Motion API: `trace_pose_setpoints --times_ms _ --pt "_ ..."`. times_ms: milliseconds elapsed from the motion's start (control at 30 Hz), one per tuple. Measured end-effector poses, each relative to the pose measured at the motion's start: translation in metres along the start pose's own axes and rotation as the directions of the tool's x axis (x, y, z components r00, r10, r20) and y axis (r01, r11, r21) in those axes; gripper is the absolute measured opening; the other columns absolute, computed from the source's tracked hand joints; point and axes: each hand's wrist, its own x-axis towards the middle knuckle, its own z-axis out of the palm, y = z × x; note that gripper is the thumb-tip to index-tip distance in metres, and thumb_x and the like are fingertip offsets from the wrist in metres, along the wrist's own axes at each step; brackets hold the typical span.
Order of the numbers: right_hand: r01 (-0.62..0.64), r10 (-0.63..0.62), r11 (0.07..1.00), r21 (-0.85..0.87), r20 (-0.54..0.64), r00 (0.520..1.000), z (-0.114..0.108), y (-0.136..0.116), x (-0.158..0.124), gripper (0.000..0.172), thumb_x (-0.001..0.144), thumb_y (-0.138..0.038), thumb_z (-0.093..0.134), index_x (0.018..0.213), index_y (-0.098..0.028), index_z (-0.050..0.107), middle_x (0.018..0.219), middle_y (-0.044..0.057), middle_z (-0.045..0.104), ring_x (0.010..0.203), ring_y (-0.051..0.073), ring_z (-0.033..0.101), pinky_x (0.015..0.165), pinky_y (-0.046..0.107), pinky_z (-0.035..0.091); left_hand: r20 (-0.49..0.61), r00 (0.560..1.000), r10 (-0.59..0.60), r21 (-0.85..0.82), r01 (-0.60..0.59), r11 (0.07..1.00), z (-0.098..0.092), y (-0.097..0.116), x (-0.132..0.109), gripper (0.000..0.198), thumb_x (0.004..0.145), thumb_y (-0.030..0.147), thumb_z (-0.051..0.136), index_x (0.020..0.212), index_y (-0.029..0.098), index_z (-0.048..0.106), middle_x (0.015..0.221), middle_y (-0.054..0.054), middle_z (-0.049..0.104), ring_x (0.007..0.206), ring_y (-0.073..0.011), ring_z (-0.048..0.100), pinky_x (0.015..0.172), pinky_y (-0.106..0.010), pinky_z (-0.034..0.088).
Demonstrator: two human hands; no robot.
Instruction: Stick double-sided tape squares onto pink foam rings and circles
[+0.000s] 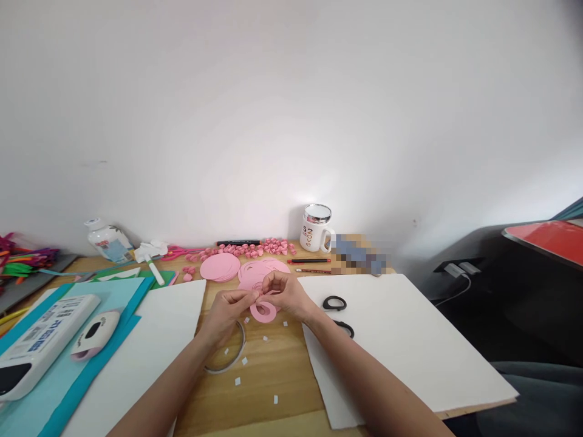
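My left hand [231, 308] and my right hand [286, 294] meet over the middle of the table, fingertips pinched together. Between them is a pink paper strip [263, 312] whose lower part hangs in a ring-like curl. Just behind my hands lie pink paper circles [220, 267], some stacked and some spread out. Farther back is a row of small rolled pink paper flowers [237, 250]. A roll of tape [241, 346] lies flat beside my left wrist, partly hidden by it. Black-handled scissors [334, 303] rest near my right forearm, which hides part of them.
Small white squares [245, 361] are scattered on the wooden table [282, 370]. White boards [401, 340] lie left and right. A white mug [314, 230], a red-black pen [310, 261] and a pencil stand or lie behind. At left are a white box [50, 346], a small cutter-like device [95, 335] and a bottle [107, 241].
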Motion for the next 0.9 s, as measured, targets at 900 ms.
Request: trace_pose_setpoints --times_ms 900 --pt "0.041 -0.018 0.995 0.095 -0.239 0.971 0.007 0.003 0.003 0.032 0.057 -0.031 0.072 0.081 -0.015 0.060 0.067 0.000 0.062 0.059 0.011 0.058 0.057 0.025 0.051 -0.287 0.955 0.079 0.060 -0.064 0.996 -0.007 0.001 0.005 0.027 0.060 0.030 0.070 0.081 0.014 0.070 0.076 -0.006 0.071 0.073 -0.0186 0.063 0.069 -0.026 0.049"
